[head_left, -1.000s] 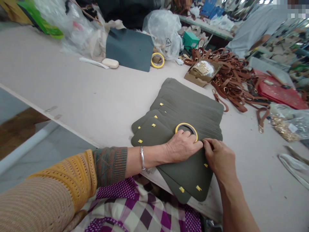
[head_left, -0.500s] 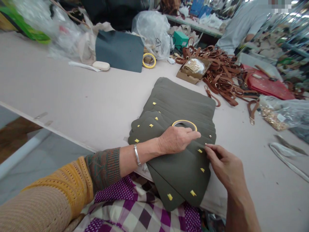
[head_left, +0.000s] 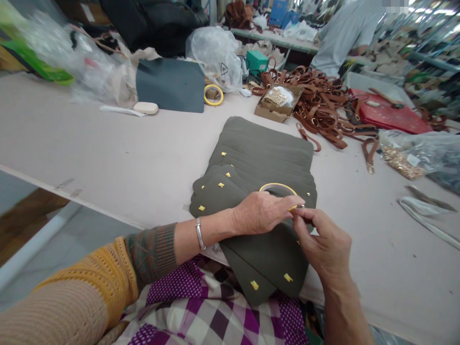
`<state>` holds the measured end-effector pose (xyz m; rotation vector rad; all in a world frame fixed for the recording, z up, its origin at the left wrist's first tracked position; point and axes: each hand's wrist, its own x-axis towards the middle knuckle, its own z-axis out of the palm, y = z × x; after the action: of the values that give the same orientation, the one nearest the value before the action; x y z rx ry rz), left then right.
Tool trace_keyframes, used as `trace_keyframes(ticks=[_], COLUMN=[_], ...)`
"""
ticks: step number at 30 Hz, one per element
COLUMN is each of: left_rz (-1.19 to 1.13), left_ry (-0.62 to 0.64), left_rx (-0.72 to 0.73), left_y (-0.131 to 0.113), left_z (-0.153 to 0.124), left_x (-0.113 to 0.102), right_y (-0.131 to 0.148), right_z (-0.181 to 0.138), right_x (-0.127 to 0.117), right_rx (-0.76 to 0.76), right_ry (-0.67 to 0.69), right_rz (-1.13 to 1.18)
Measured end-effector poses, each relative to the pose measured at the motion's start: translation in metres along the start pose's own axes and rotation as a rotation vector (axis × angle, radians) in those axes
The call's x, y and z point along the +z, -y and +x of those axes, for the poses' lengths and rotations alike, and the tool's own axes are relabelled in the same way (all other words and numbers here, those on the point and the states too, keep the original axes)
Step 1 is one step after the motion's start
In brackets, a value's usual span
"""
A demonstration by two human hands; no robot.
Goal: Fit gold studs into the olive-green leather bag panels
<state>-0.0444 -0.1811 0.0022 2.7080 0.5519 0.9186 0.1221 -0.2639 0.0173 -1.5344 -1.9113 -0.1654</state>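
Observation:
My left hand [head_left: 260,212] is closed on a roll of yellow tape [head_left: 278,186], its upper rim rising behind the knuckles. Thumb and finger of my right hand [head_left: 325,239] pinch at the short yellow strip beside my left fingertips. A tiny shiny metal bit shows between the two hands; its kind is unclear. Under both hands lies a fanned stack of dark olive panels [head_left: 266,143], reaching over the table's near edge. Small yellow tape pieces [head_left: 288,277] stick to several panels. A small metal stud [head_left: 308,194] shows near the stack's right edge.
Brown straps [head_left: 323,105] with metal hooks are heaped behind an open cardboard box [head_left: 273,113]. Another yellow tape roll [head_left: 213,95] stands against a dark blue-grey sheet [head_left: 170,86]. A bag of gold hardware [head_left: 402,160] lies right. A person [head_left: 341,36] stands beyond the table.
My right hand has moved up and left from the panel's edge to my left fingertips. A yellow strip now shows between the hands. The view has shifted slightly.

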Motion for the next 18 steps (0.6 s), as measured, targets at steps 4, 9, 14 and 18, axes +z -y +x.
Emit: trace_keyframes(ticks=[4, 9, 14, 18], left_rz=[-0.004, 0.099, 0.155, 0.241], left_ry=[0.088, 0.072, 0.002, -0.005], left_rx=[-0.015, -0.061, 0.033, -0.004], left_y=[-0.004, -0.011, -0.018, -0.008], left_z=[0.003, 0.006, 0.009, 0.008], left_x=[-0.007, -0.011, -0.012, -0.004], right_y=[0.005, 0.015, -0.006, -0.044], right_z=[-0.003, -0.004, -0.005, -0.006], right_x=[-0.001, -0.002, 0.002, 0.001], right_rx=[0.0, 0.258, 0.849, 0.959], right_ry=[-0.05, -0.081, -0.09, -0.081], right_rz=[-0.093, 0.014, 0.592, 0.695])
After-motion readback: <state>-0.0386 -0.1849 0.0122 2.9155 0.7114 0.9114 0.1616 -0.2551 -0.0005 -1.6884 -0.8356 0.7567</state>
